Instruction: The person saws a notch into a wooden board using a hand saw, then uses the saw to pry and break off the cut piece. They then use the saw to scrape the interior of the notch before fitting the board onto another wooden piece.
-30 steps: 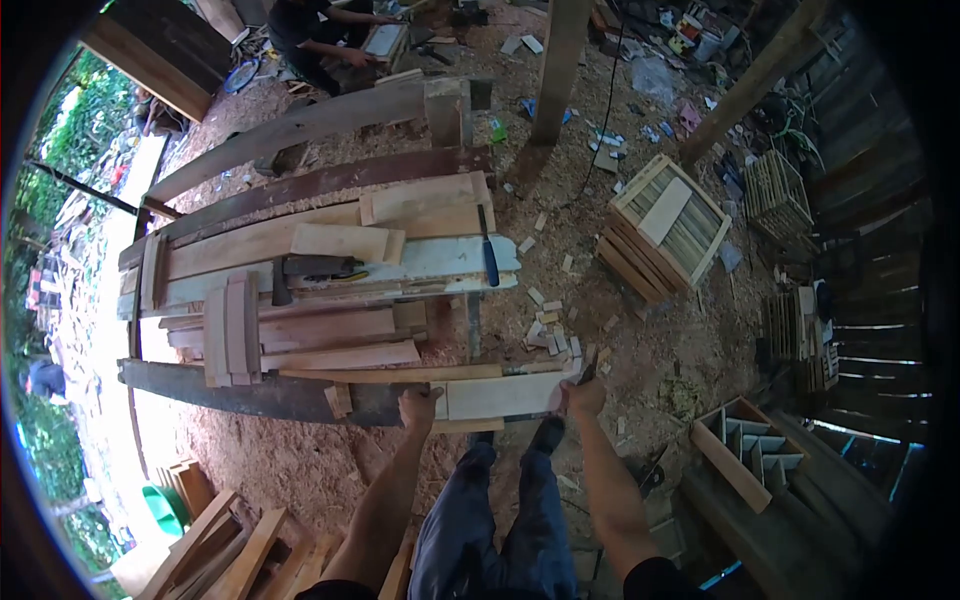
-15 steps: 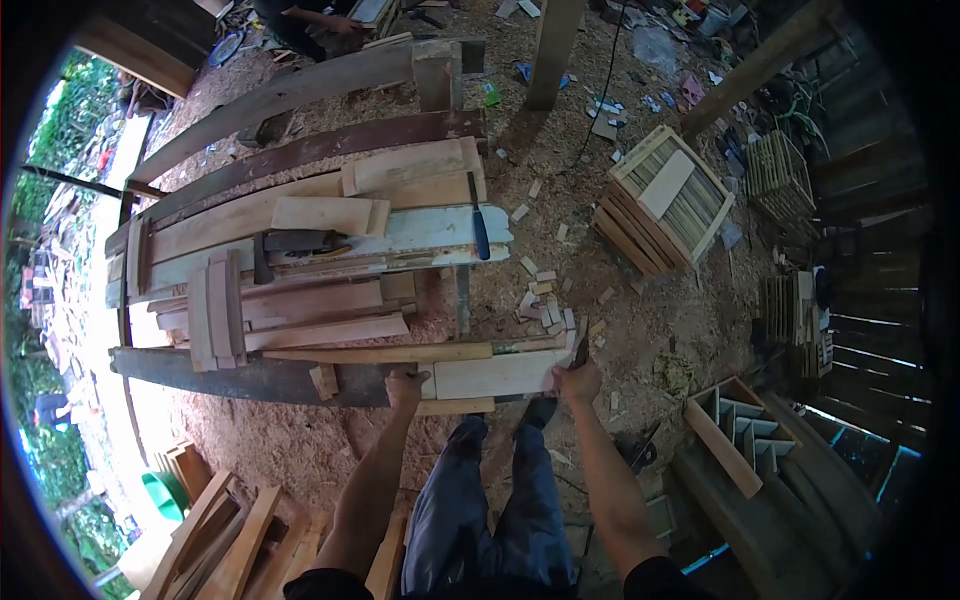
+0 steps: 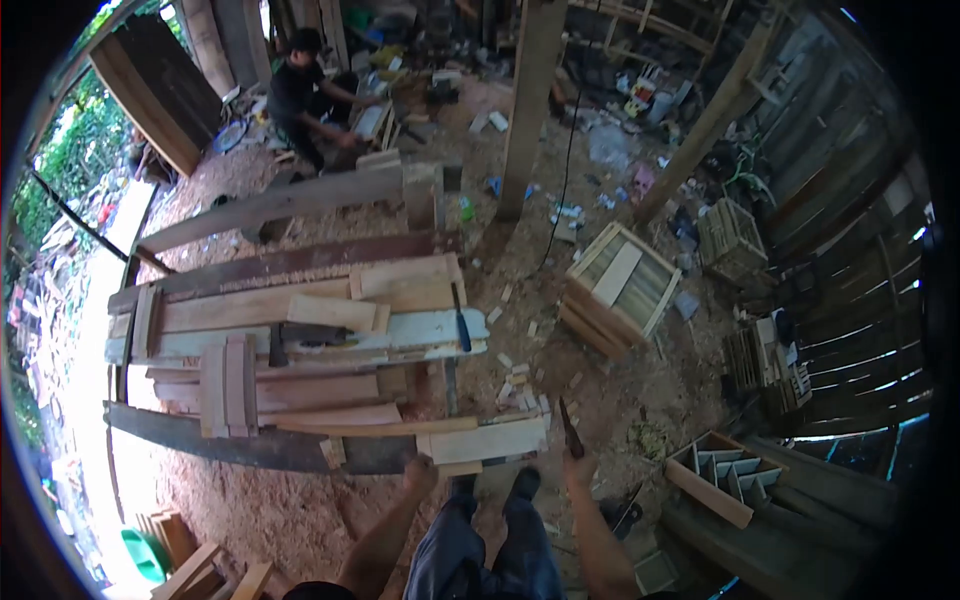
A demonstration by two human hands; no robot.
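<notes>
A pale, flat board (image 3: 490, 440) lies across the right end of the long dark bench plank (image 3: 250, 452). My left hand (image 3: 420, 474) is closed at the near left corner of this board, its fingers curled over the edge. Off the board's right end, my right hand (image 3: 580, 468) grips a dark, narrow hand tool (image 3: 570, 425) that points away from me. The tool is apart from the board, and its exact kind is hard to make out. Small wood offcuts (image 3: 518, 378) lie on the ground just beyond the board.
Planks, a hatchet (image 3: 278, 345) and a blue-handled tool (image 3: 462, 328) rest on the bench beyond. A slatted wooden crate (image 3: 620, 285) and a divided box (image 3: 725, 475) stand to the right. A person (image 3: 310, 100) crouches at the back, near a wooden post (image 3: 522, 110).
My view has tilted upward, bringing the crouching person fully into sight. My right hand and its tool have moved away from the board's right end. My left hand stays at the board's left end.
</notes>
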